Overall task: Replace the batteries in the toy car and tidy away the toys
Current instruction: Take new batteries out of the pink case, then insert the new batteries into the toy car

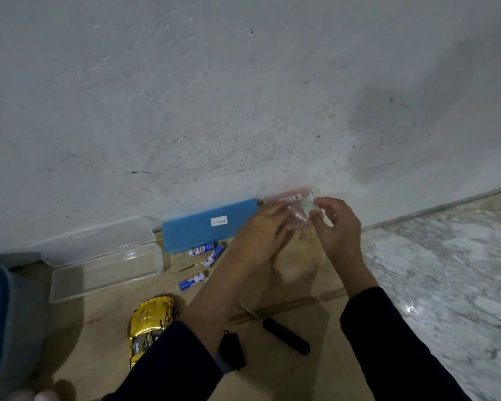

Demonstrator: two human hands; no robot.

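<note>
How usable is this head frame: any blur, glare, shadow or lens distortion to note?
Head view: dim, flat light; both hands, left and right, and the clear plastic packet they hold are motion-blurred; a soft shadow falls on the grey wall; a small glare spot sits on the marble floor; wide-angle bending tilts the wall base; the gold toy car stays fairly sharp.

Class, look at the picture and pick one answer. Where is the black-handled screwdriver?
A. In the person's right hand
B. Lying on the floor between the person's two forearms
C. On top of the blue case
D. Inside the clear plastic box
B: the screwdriver lies on the floor between the forearms, while the left hand and right hand both hold a small clear packet near the wall.
</note>
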